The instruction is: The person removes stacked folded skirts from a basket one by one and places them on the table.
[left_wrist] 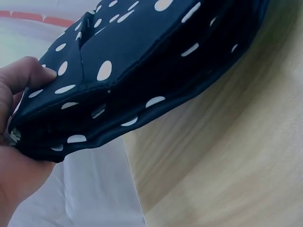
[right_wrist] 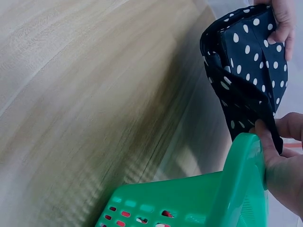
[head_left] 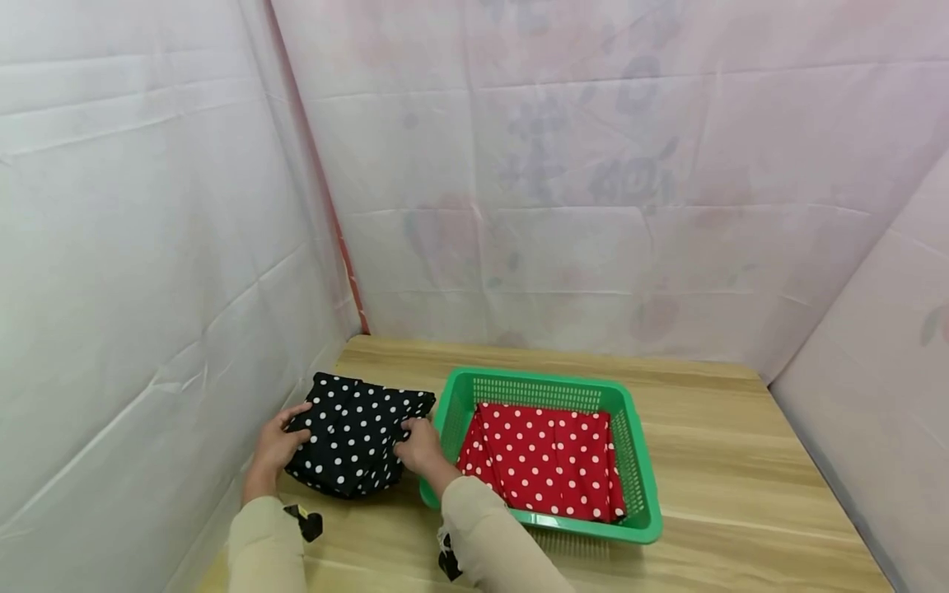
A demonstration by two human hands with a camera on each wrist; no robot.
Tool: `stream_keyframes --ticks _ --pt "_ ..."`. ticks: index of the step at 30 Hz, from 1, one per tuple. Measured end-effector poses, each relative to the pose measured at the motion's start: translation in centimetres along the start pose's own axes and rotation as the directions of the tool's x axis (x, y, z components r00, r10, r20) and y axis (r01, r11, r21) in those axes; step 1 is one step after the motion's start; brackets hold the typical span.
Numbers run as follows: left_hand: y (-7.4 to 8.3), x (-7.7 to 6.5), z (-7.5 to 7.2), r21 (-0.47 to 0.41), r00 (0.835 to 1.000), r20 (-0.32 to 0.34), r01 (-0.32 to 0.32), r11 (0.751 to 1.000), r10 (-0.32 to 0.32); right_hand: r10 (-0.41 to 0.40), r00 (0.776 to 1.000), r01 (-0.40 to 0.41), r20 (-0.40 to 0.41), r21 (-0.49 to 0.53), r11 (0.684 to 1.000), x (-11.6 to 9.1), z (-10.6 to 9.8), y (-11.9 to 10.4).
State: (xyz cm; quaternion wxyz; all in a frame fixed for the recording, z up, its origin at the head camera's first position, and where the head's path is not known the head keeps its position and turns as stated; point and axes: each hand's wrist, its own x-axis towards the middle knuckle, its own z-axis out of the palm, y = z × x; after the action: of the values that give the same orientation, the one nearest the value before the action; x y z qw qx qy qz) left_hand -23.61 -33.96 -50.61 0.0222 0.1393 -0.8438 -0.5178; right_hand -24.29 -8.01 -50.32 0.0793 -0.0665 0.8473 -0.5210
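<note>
A folded black cloth with white polka dots (head_left: 356, 432) is held up over the left part of the table by both hands. My left hand (head_left: 276, 449) grips its left edge; in the left wrist view the thumb lies on top and the folded layers sag open along the near side. With thumb and fingers, my right hand (head_left: 423, 449) pinches the cloth's right edge, right beside the rim of a green plastic basket (head_left: 643, 461). Inside that basket lies a folded red cloth with white dots (head_left: 549, 457).
The basket stands on a wood-grain table (head_left: 730, 461). White sheeting (head_left: 170, 247) hangs close along the table's left side, with more at the back and right. A small black device (head_left: 307, 525) is strapped at the left wrist.
</note>
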Motion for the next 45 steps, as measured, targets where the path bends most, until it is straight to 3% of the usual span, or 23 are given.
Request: stream_keyframes --ticks 5,10,14,17,24,31,45 --pt "0.2 0.4 0.2 0.034 1.0 -0.005 -0.017 0.999 0.017 -0.023 1.0 0.022 0.015 0.049 0.999 0.2 -0.3 0.2" --pt "-0.9 0.3 0.2 0.098 1.0 -0.01 -0.021 0.995 0.023 -0.006 0.998 0.001 0.059 0.085 0.996 0.3 -0.6 0.1" --pt "-1.4 -0.3 -0.1 0.085 0.999 -0.045 -0.006 0.996 0.01 -0.023 0.995 0.012 0.101 0.115 0.993 -0.1 -0.8 0.0" --pt "-1.2 -0.9 0.0 0.045 0.998 -0.056 -0.009 0.999 0.011 -0.046 0.986 0.012 0.16 0.207 0.978 -0.7 -1.6 0.1" --pt "-0.1 -2.8 0.8 -0.088 0.997 0.05 -0.059 0.994 0.063 -0.122 0.943 0.006 0.31 0.351 0.937 -2.2 -4.6 1.1" --pt "0.9 -4.3 1.7 -0.142 0.99 0.074 -0.11 0.984 0.122 -0.174 0.924 0.041 0.339 0.364 0.93 -2.8 -6.3 1.7" --pt "3.3 -6.3 6.3 -0.327 0.955 0.096 -0.235 0.915 0.279 -0.252 0.88 0.113 0.402 0.339 0.934 -4.3 -11.2 3.6"
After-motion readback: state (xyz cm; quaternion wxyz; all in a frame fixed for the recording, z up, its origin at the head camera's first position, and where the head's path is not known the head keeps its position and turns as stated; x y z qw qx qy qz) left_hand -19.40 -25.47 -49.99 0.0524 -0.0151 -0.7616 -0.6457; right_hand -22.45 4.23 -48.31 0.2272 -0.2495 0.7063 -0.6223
